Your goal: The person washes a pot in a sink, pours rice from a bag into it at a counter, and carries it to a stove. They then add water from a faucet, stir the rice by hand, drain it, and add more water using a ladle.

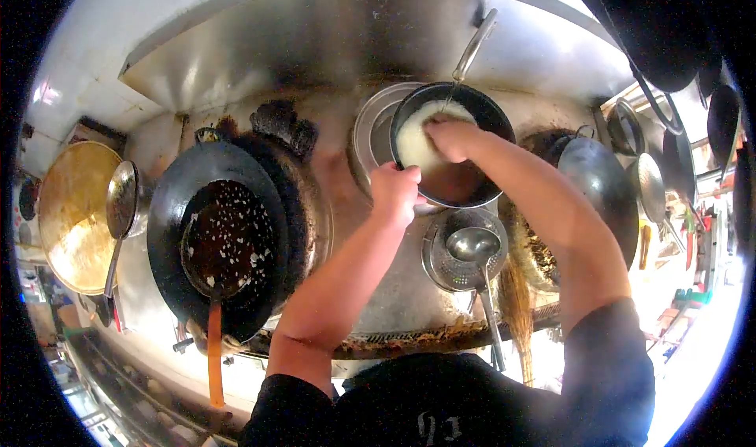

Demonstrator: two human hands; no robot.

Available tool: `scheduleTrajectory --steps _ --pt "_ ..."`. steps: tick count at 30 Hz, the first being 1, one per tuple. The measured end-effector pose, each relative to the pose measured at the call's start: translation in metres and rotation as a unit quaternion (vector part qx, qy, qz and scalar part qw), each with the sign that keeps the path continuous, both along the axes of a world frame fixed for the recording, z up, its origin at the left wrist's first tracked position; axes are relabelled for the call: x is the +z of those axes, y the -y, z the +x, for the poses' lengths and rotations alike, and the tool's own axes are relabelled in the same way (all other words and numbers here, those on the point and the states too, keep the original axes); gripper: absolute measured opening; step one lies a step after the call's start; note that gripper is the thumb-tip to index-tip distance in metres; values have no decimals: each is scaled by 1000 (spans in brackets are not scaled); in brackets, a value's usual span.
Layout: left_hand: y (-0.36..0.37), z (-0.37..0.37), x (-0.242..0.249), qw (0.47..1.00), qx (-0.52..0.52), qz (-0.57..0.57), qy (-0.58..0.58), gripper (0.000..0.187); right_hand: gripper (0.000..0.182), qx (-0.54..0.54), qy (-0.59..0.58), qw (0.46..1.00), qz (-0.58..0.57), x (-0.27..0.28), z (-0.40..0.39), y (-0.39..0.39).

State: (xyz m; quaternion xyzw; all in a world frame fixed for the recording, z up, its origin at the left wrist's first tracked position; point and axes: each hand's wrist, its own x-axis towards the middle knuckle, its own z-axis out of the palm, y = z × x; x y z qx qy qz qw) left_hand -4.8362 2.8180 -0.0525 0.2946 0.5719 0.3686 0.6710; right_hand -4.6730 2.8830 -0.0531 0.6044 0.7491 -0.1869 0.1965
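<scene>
My left hand [396,189] is closed on the near-left rim of a round black pan [498,116]. Inside that pan lies a smooth, pale white mass of food [415,141]; its kind is not clear. Down in the pan, my right hand [453,138] touches the white mass with its fingers curled; what they grip, if anything, is hidden. A long metal handle [478,44] slants up from the pan's far side. The pan rests partly over a round metal pot [373,128].
A large black wok [171,211] stands left, with an orange-handled strainer [215,352] holding white bits. Nearer me, a ladle [472,244] lies on a perforated metal bowl [435,271] beside a bamboo brush [516,313]. Another wok [602,179] is right; a wooden lid [67,211] is far left.
</scene>
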Motion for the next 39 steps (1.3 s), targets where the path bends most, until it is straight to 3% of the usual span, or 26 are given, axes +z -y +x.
scheduleTrajectory --steps 2,4,5,6,8,9,10,12,13,14,16,17,20,21,22,24,25,26,28,29,31,32,35,37,38,39 --pt "-2 2 1 1000 -3 16 5 15 65 44 -47 998 -26 7 -17 11" --pt "-7 0 -1 999 20 -2 51 15 57 127 6 975 -180 13 -28 16" --pt "-8 -2 -3 998 21 -4 51 15 43 95 -96 980 -145 28 -22 31" --pt "-10 -5 -5 999 26 -14 43 15 43 95 -94 980 -147 16 -8 30" --pt "-10 -6 -8 999 27 -24 35 16 41 110 48 975 -187 0 12 18" --pt "-8 -4 -9 999 14 -21 31 21 51 84 131 965 -212 8 15 10" --pt "-7 -2 -9 999 -1 -18 27 27 51 80 130 965 -212 5 15 7" --pt "-3 3 -7 1000 -10 -6 20 27 63 13 -13 999 34 -10 15 -1" --pt "-3 4 -7 1000 -17 3 13 27 65 39 -65 996 55 -18 9 -3" --pt "-5 3 -6 1000 -17 4 11 27 63 28 -128 991 15 -6 -5 8" --pt "-7 -2 -6 999 1 -11 50 27 54 32 -68 984 -164 13 -25 19" --pt "-7 -5 -5 999 1 -12 51 27 41 60 -57 987 -138 -12 -15 23" --pt "-9 -8 -3 999 20 -21 39 18 39 83 30 984 -153 -15 11 18" --pt "-7 -7 -3 999 16 -20 22 16 49 95 130 966 -201 -2 9 8" --pt "-6 -5 -2 1000 10 -18 5 15 49 92 129 967 -200 -7 7 6" --pt "-2 -2 7 1000 14 -15 13 13 61 -8 -46 999 25 -21 3 0" --pt "-2 -1 10 999 19 -14 22 11 63 41 -75 996 39 -26 -5 2" --pt "-4 -3 9 1000 19 -14 20 11 57 70 -107 991 27 -3 -21 16" --pt "-7 -8 2 999 23 -10 28 9 50 85 -71 986 -121 -9 -23 19" --pt "-8 -10 0 999 24 -12 28 9 50 86 -70 986 -122 -11 -16 19" --pt "-9 -13 -1 999 31 -4 6 10 43 87 34 981 -172 -12 7 16" --pt "-7 -12 -1 999 31 -5 7 10 43 86 35 981 -172 -14 11 9" --pt "-3 -8 5 1000 20 -16 14 10 56 33 53 998 -24 -24 17 -4" --pt "-2 -8 7 998 25 -27 48 11 63 64 -112 991 41 -33 -3 1" --pt "-2 -9 5 998 25 -29 46 11 61 56 -98 994 0 13 -24 20" --pt "-4 -11 2 999 26 -24 35 12 61 74 -70 990 -92 14 -25 21"
